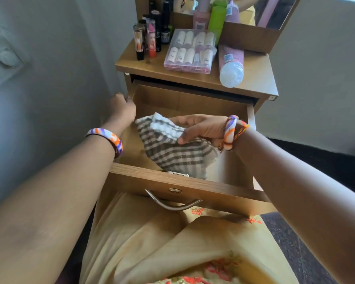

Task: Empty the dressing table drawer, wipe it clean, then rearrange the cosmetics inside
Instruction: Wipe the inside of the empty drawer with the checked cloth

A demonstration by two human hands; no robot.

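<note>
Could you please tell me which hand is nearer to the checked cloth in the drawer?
Right. The right hand grips the checked cloth; the left hand holds the drawer wall, beside it.

Cloth grey-and-white checked; drawer light wood-brown; bangles orange, purple, white swirls; bottle lime green; garment pale yellow, orange embroidery.

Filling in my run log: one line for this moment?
stage: wiping | right hand: holds checked cloth in drawer | left hand: grips drawer's left edge | cosmetics: on tabletop
</note>
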